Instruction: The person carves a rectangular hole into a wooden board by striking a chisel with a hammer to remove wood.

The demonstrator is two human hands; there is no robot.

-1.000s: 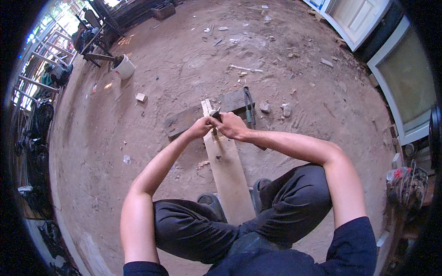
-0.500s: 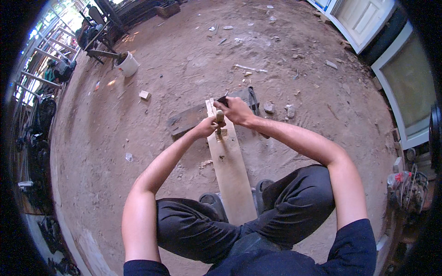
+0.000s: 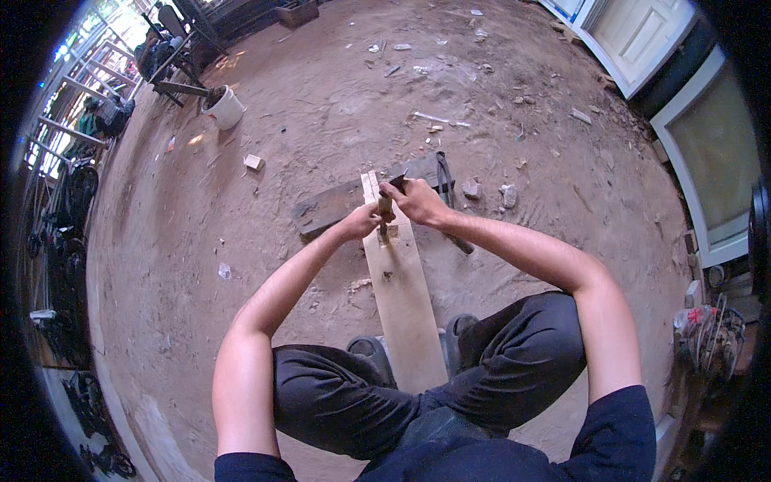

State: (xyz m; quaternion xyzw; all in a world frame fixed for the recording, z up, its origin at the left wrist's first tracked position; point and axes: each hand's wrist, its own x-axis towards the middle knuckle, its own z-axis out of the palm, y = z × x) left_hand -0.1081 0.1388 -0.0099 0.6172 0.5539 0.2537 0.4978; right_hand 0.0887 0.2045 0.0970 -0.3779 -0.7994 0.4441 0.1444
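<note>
A wooden-handled chisel (image 3: 385, 206) stands on a long, pale wooden board (image 3: 408, 313).
The left hand (image 3: 361, 222) curls its fingers round the chisel; the right hand (image 3: 421, 202) closes its fingers on a dark, partly hidden tool (image 3: 398, 182) beside it.

Chisel (image 3: 385, 206): middle of handle hidden by left grip (image 3: 364, 221); blade tip lost in cut, too small to tell. Dark hammer-like tool (image 3: 397, 183): middle covered by right grip (image 3: 421, 202) and wrist, exact kind unclear. Wooden plank (image 3: 405, 313): near end hidden by black trousers (image 3: 337, 394). Dark beam (image 3: 329, 209): middle hidden behind plank and right grip. Sandals (image 3: 370, 353): heels out of sight behind trouser legs. Dark shirt (image 3: 450, 462): cut by lower edge. White panelled door (image 3: 634, 44): top cut off. Wiry bundle (image 3: 719, 329): contents too small to tell.
</note>
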